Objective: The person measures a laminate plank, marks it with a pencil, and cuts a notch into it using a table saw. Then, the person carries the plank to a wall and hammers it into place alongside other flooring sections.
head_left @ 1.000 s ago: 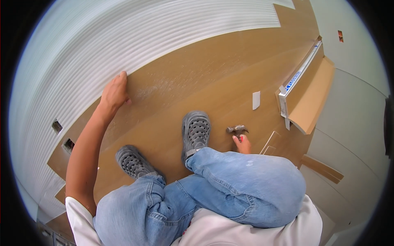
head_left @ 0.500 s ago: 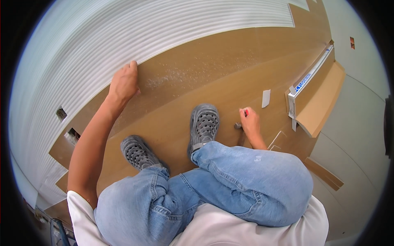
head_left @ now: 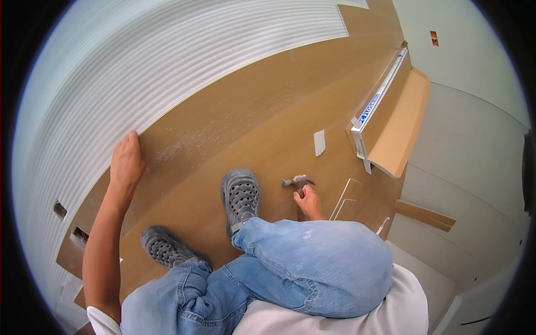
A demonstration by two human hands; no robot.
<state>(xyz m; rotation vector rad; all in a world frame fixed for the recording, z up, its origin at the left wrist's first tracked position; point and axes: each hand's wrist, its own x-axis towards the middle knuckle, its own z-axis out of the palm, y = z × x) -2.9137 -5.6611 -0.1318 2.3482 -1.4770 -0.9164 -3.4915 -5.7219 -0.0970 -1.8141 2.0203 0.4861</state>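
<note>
My left hand (head_left: 128, 161) rests at the long edge of a brown floor plank (head_left: 254, 71), where it meets white ribbed underlayment (head_left: 184, 53). Its fingers lie extended along the edge, with the thumb apart. On the right, my right hand (head_left: 310, 204) is closed around a small red object (head_left: 305, 191), mostly hidden by the fingers. Just beyond the knuckles lies a claw hammer (head_left: 298, 180) on the planks; its handle runs back beside the hand and is partly covered. Whether the hand touches the hammer, I cannot tell.
My grey clogs (head_left: 241, 195) stand on the planks between my hands. An opened flooring carton (head_left: 385, 106) lies at right, near a white paper scrap (head_left: 319, 143). Pale dust (head_left: 190, 139) dots the planks. Wall openings (head_left: 79, 237) show at left, and a brown plank piece (head_left: 425, 215) at right.
The whole view has shifted, so most things sit further left and lower. My right hand has drawn back toward me, uncovering the hammer's head. My left hand stays at the plank edge.
</note>
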